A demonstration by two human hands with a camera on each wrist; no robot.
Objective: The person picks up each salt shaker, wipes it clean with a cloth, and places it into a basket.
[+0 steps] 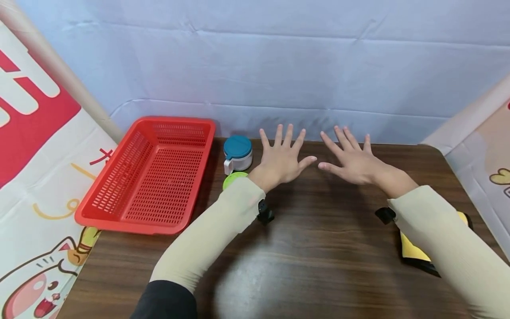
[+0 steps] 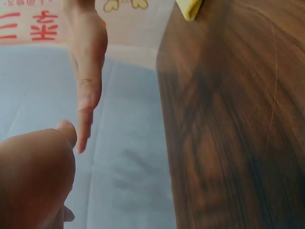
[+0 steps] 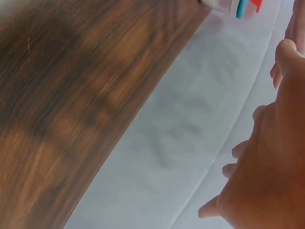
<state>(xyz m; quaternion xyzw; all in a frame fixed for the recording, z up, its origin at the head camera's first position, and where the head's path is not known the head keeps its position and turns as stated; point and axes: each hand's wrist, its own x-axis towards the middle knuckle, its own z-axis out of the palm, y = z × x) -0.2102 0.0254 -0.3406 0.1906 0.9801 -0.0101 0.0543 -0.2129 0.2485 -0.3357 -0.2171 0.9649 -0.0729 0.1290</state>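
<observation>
Both hands are held out over the far part of the wooden table, fingers spread and backs upward in the head view. My left hand holds nothing; nearest to it is a clear jar with a blue lid and a white handle. A bright green round thing shows beside the left sleeve, which partly hides it. My right hand is also free of any object, its thumb pointing toward the left thumb with a small gap between. In the left wrist view, the right hand appears edge-on beyond the left hand.
A red plastic basket with slotted sides stands at the left of the table. Under the right forearm lies a yellow cloth with a black edge, partly covered. A pale blue sheet hangs behind the table, with printed sheets at both sides.
</observation>
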